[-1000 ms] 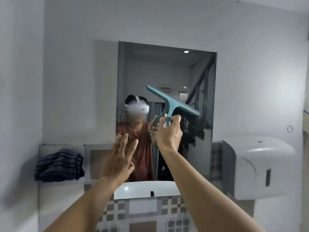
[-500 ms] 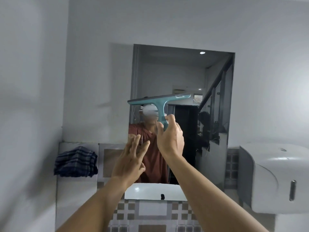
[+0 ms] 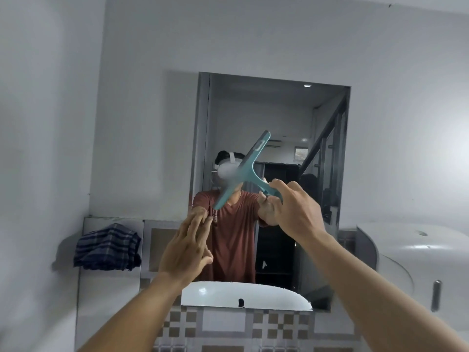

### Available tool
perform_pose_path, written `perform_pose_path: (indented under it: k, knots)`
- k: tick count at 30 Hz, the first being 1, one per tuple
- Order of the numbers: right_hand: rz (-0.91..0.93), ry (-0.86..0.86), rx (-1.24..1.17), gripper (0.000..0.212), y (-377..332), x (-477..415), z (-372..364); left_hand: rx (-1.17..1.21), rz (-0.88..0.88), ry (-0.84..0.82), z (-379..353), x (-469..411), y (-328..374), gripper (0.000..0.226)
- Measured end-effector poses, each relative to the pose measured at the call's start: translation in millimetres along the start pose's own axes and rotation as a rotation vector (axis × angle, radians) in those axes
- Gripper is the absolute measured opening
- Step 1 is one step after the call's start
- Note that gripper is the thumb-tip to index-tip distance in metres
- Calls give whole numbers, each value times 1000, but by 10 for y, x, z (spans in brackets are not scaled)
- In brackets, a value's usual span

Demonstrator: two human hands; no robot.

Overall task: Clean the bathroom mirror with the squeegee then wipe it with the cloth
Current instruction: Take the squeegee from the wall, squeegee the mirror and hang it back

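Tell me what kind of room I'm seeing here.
Most likely a bathroom or washroom: a wall mirror hangs over tiled wall, a white dispenser is mounted to its right, and a folded checked cloth sits on the ledge at left.

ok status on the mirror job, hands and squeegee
Right hand gripping teal squeegee, blade tilted diagonally before the mirror. Left hand open, empty. Cloth on ledge, untouched. Nothing blocking.
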State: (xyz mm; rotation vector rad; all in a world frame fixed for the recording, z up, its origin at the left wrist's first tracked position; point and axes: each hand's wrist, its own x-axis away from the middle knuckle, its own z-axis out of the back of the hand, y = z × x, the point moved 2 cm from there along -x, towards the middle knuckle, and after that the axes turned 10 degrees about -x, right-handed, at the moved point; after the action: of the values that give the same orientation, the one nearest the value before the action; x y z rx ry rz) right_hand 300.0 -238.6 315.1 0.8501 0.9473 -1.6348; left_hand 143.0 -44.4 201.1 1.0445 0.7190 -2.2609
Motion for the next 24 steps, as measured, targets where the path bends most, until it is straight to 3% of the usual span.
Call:
perform_pose_path:
  k: [4,8,10,18,24]
  knots:
    - [72,-62,107,36,159,-74,211,-12,-10,-10,60,-9,-5,115]
    - [111,-73,177,36,278,-138,328,107,41,82,263,-172,23,72]
    - [107,-82,190,37,337,-151,369,103,45,140,404,-349,29,64]
    - [11,-43,177,33,619,-102,596,-80,9,-7,722,-873,-124,93]
    - [-150,31,78,28,804,80,645,-83,-16,-17,765,-934,-119,95]
